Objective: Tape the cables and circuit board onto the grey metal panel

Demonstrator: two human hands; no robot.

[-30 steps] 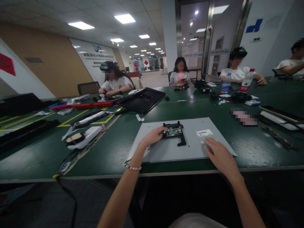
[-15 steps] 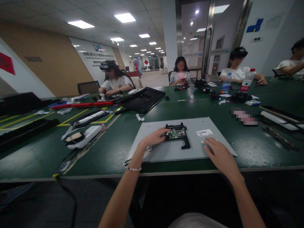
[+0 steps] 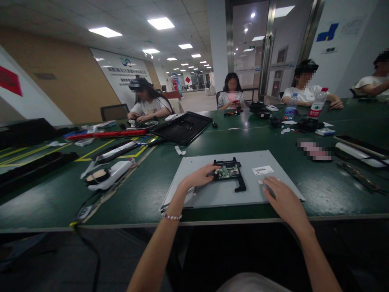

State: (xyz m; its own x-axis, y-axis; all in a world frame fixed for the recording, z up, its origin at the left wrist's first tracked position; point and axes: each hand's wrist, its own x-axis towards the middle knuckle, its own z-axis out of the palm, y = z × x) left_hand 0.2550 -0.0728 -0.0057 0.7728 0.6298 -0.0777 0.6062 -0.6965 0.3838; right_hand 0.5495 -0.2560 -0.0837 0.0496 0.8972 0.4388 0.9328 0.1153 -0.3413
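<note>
A grey metal-backed flat panel (image 3: 206,198) lies on the table in front of me. On it rests a black plastic bracket (image 3: 242,184) carrying a green circuit board (image 3: 227,172). My left hand (image 3: 200,177) holds the bracket's left edge, fingers curled over it; the thumb is hardly visible. A thin light cable (image 3: 192,190) shows beside my left wrist, partly hidden by it. Over the panel's right part my right hand (image 3: 282,198) lies with fingers stretched out, near a white label (image 3: 263,170), and holds nothing I can see.
Beyond the panel lies a black frame-shaped housing (image 3: 184,127). A white device (image 3: 111,174) and a long black strip (image 3: 36,170) lie to the left. Two bottles, including a red-capped one (image 3: 317,104), stand back right. Several people sit around the green table (image 3: 243,140).
The bracket with the circuit board has shifted and turned very slightly on the panel under my left hand. My right hand stays about where it was.
</note>
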